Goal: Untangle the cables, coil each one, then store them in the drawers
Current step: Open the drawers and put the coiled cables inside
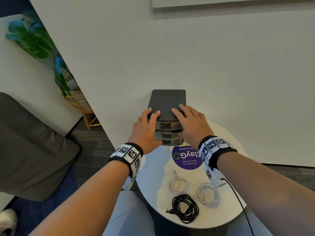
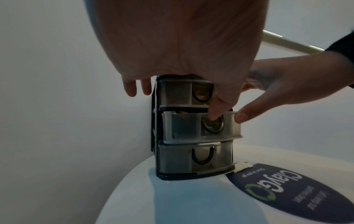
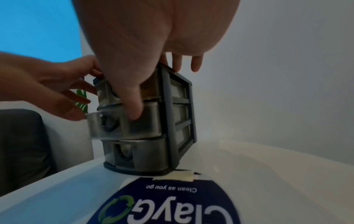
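Note:
A small dark drawer unit with three translucent drawers stands at the back of the round white table, against the wall. Its middle drawer sticks out slightly. My left hand lays its fingers over the unit's top left corner, and its thumb touches the middle drawer's handle. My right hand rests its fingers on the top, thumb against that drawer's right front corner. Near the table's front lie two coiled white cables and a coiled black cable.
A round purple sticker lies between the unit and the cables. A thin black wire trails from my right wrist over the table's right edge. A plant in a wicker stand and a grey sofa are to the left.

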A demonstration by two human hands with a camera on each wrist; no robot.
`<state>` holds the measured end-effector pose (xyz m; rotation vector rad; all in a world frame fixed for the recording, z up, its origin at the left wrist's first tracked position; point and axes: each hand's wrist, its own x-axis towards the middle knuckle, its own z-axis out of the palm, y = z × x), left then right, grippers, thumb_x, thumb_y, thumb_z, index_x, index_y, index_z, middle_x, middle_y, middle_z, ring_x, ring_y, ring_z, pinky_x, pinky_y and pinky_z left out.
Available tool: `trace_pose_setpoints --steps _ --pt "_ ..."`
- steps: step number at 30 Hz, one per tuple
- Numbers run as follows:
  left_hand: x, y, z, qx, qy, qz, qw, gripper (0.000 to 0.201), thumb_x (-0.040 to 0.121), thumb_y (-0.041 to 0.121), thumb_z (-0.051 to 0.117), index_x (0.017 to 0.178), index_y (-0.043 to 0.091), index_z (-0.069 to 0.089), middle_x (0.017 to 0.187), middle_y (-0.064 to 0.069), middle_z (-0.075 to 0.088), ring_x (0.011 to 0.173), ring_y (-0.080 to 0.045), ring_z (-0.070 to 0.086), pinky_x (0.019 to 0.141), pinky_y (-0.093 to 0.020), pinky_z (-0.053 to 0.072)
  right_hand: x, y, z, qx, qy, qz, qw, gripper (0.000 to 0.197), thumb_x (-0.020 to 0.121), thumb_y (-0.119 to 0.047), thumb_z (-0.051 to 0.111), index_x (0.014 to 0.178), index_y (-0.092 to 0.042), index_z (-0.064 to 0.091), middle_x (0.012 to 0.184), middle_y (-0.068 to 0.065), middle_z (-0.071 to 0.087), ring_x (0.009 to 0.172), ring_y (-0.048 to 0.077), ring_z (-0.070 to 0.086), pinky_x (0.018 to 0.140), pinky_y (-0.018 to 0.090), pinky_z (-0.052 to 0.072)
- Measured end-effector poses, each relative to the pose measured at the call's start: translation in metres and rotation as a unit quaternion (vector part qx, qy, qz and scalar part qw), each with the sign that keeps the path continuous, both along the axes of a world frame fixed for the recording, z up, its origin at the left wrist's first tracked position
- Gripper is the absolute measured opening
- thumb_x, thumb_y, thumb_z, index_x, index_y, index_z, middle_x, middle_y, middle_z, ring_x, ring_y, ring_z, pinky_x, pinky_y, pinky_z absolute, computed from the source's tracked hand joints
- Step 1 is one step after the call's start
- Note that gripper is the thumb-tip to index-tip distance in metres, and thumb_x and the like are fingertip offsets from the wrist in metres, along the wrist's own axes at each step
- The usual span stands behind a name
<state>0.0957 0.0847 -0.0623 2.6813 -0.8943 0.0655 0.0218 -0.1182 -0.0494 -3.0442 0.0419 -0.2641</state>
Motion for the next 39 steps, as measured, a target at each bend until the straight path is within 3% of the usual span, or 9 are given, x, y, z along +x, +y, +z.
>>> trace_pose_setpoints --steps 6,11,17,22,28,32,35,37,39 --pt "-0.003 -0.006 -0.004 -0.030 -0.011 0.015 0.999 0.100 0.080 0.030 0.085 0.157 0.024 0.020 0.160 -0.004 0.010 0.138 -0.029 0.038 0.111 -0.044 0.043 0.006 0.003 -0.009 -0.007 -0.035 -0.014 0.999 0.084 0.089 -0.032 0.072 0.156 -0.027 0.022 0.163 0.007 0.023 0.149 0.032 0.021 0.119 0.047 0.029" --pt "-0.004 -0.008 -0.005 -0.046 -0.002 0.015 0.999 0.102 0.078 0.031 0.086 0.156 0.023 0.020 0.160 0.000 0.007 0.136 -0.030 0.041 0.106 -0.045 0.048 0.004 0.008 -0.012 0.064 -0.034 -0.020 0.997 0.089 0.084 -0.022 0.076 0.155 -0.028 0.021 0.164 0.007 0.017 0.137 0.033 0.041 0.114 0.046 0.038" --pt "-0.005 -0.003 -0.004 -0.057 0.027 0.000 0.998 0.106 0.080 0.028 0.084 0.158 0.027 0.012 0.163 0.007 -0.002 0.135 -0.030 0.045 0.105 -0.047 0.050 -0.002 0.006 0.003 0.092 0.021 -0.013 0.995 0.093 0.083 -0.028 0.074 0.155 -0.032 0.016 0.165 0.002 0.009 0.137 0.032 0.041 0.108 0.050 0.043" --pt "-0.009 0.013 -0.003 -0.056 0.070 -0.038 0.995 0.115 0.086 0.021 0.079 0.159 0.041 -0.009 0.163 0.020 -0.025 0.142 -0.028 0.039 0.103 -0.042 0.052 -0.027 0.015 0.020 0.076 0.022 -0.007 0.997 0.074 0.090 -0.027 0.064 0.152 -0.033 0.025 0.159 0.003 0.020 0.144 0.028 0.024 0.114 0.051 0.031" --pt "-0.016 0.016 0.004 -0.082 0.099 -0.028 0.991 0.111 0.090 0.017 0.074 0.159 0.042 -0.010 0.162 0.015 -0.029 0.145 -0.028 0.039 0.099 -0.029 0.050 -0.060 0.032 0.009 0.065 0.022 0.055 0.996 0.031 0.088 -0.014 0.058 0.114 -0.027 0.049 0.120 -0.002 0.042 0.106 0.023 0.045 0.091 0.041 0.039" --pt "-0.014 0.013 0.011 -0.079 0.118 -0.016 0.990 0.099 0.094 0.017 0.069 0.161 0.034 -0.001 0.165 0.015 -0.018 0.139 -0.026 0.045 0.101 -0.035 0.051 -0.065 0.041 -0.002 0.086 0.159 0.023 0.983 0.012 0.092 -0.030 0.056 0.098 -0.022 0.050 0.107 0.002 0.054 0.094 0.028 0.056 0.080 0.037 0.046" --pt "-0.012 0.009 0.016 -0.084 0.128 -0.004 0.988 0.092 0.094 0.015 0.067 0.161 0.032 0.006 0.167 0.015 -0.013 0.131 -0.026 0.052 0.096 -0.036 0.053 -0.064 0.045 -0.007 0.056 0.308 0.028 0.949 0.034 0.092 -0.044 0.064 0.105 -0.013 0.056 0.107 0.006 0.062 0.093 0.026 0.058 0.080 0.035 0.048" --pt "-0.011 0.008 0.017 -0.093 0.129 -0.004 0.987 0.090 0.093 0.016 0.068 0.161 0.031 0.010 0.168 0.014 -0.010 0.138 -0.025 0.046 0.101 -0.037 0.050 -0.063 0.046 -0.015 0.087 0.341 0.016 0.936 0.047 0.089 -0.040 0.071 0.119 -0.006 0.060 0.119 0.011 0.064 0.103 0.029 0.061 0.084 0.037 0.049" --pt "-0.011 0.007 0.017 -0.090 0.127 0.000 0.988 0.091 0.092 0.019 0.069 0.161 0.030 0.011 0.168 0.011 -0.007 0.147 -0.025 0.035 0.111 -0.039 0.043 -0.062 0.046 -0.024 0.121 0.339 -0.008 0.933 0.054 0.083 -0.034 0.079 0.126 -0.007 0.060 0.126 0.012 0.063 0.113 0.032 0.062 0.090 0.037 0.049"
